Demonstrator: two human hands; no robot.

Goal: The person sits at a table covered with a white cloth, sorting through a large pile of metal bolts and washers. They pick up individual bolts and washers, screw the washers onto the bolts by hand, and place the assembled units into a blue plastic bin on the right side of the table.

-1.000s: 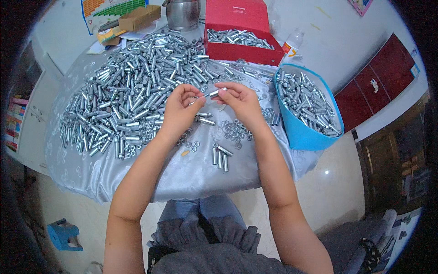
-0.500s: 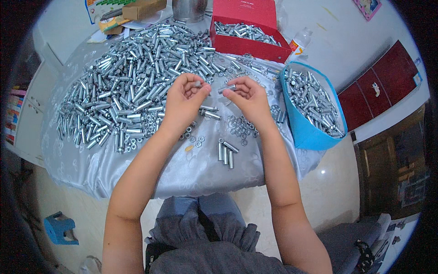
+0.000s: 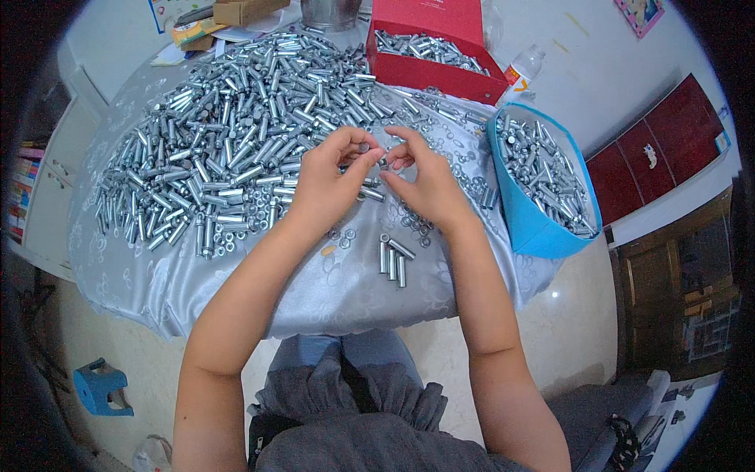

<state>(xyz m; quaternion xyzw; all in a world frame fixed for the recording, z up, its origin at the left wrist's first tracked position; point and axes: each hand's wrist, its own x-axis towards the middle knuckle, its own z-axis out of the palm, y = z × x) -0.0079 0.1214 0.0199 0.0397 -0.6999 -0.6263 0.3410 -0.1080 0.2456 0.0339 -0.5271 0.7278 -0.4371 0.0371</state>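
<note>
A small metal bolt (image 3: 363,147) is pinched between thumb and fingers of the left hand (image 3: 334,167), above the tabletop (image 3: 346,295). Beside it, the right hand (image 3: 421,175) is half open; whether it grips anything, I cannot tell. A bolt pile (image 3: 228,149) lies left, a blue bin (image 3: 544,237) right.

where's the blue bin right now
In the head view, the blue bin stands on the right side of the table, right of the right hand, with the clear bottle beyond it.
</note>
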